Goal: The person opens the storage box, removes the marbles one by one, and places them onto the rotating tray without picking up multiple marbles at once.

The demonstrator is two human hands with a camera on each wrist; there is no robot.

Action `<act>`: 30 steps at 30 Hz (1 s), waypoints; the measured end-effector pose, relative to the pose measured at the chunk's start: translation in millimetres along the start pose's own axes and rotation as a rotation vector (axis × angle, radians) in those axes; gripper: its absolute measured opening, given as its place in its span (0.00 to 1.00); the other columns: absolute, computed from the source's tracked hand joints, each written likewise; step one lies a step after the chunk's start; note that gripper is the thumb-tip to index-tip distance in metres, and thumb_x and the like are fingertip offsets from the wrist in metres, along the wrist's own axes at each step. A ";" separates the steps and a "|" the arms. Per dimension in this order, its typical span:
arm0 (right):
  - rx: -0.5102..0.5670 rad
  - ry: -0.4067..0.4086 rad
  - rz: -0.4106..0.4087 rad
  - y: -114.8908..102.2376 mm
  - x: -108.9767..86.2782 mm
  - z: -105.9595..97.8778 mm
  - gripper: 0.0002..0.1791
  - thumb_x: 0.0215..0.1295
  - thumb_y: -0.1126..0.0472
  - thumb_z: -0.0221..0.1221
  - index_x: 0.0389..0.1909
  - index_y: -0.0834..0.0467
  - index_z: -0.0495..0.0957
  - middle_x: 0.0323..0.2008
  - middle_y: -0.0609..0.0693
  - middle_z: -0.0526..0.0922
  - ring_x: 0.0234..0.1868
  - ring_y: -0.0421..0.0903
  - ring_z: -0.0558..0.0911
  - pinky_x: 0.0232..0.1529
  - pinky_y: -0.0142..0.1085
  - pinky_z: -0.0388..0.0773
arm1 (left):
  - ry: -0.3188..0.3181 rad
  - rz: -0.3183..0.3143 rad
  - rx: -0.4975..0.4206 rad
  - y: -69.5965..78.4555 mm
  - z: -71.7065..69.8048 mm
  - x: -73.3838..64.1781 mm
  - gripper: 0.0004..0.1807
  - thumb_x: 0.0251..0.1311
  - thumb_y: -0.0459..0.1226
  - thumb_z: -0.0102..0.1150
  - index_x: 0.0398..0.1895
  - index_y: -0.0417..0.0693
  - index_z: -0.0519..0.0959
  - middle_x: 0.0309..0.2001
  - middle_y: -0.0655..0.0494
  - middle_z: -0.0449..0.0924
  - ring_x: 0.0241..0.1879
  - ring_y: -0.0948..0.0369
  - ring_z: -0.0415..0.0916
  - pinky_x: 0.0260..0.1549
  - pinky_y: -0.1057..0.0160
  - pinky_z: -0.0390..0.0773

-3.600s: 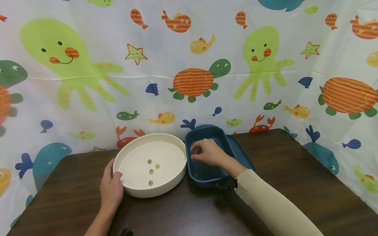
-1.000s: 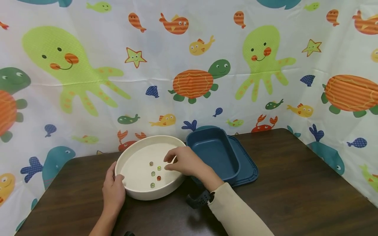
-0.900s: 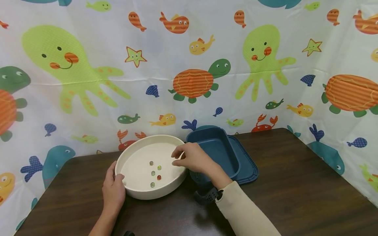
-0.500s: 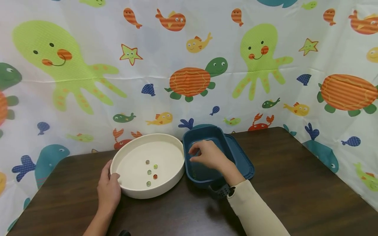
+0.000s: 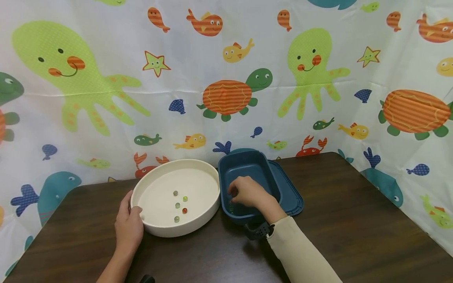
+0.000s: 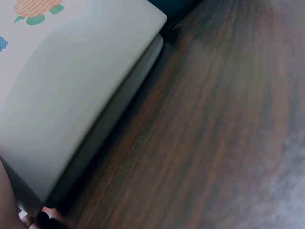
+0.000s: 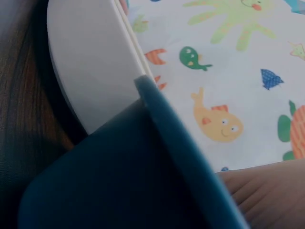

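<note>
And there, far left, the left hand (image 5: 129, 228) gripped the tray (image 5: 191, 177), presumably to keep it steady! Inside sat five marbles (image 5: 177, 205), one red, the raised side likely there to stop them rolling off. Right beside stood the box (image 5: 255, 173), handy for reaching; in it, the right hand (image 5: 249, 191), fingers curled, tips hidden: pinching something? I couldn't tell. Rightmost lay the lid (image 5: 294, 201), partly hidden.
</note>
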State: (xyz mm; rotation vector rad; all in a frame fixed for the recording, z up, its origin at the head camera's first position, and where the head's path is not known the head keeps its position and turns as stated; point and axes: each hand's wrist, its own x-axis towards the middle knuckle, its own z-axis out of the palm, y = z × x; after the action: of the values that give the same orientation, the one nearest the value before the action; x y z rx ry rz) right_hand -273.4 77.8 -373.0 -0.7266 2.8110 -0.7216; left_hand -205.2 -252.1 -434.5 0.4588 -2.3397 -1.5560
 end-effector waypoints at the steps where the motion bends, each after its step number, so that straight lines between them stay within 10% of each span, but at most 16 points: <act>1: -0.011 -0.007 0.003 0.1 0.1 0.5 0.11 0.60 0.62 0.70 0.44 0.57 0.87 0.39 0.50 0.88 0.40 0.43 0.84 0.42 0.38 0.84 | 0.000 0.003 -0.001 -0.1 0.0 -0.1 0.34 0.73 0.39 0.28 0.83 0.54 0.46 0.82 0.47 0.48 0.79 0.43 0.49 0.75 0.37 0.54; 30: -0.121 -0.044 0.049 -2.3 -2.3 10.1 0.06 0.62 0.60 0.69 0.40 0.53 0.89 0.37 0.46 0.88 0.38 0.40 0.83 0.40 0.37 0.82 | 0.017 0.001 0.004 -0.2 0.6 -1.7 0.35 0.73 0.38 0.29 0.83 0.53 0.46 0.82 0.47 0.48 0.79 0.44 0.50 0.75 0.38 0.54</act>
State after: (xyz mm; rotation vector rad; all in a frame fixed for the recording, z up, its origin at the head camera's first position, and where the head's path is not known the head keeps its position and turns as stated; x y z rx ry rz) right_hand -267.8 73.0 -380.7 -0.6814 2.8410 -0.5245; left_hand -203.8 -251.0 -435.0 0.4701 -2.3306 -1.5407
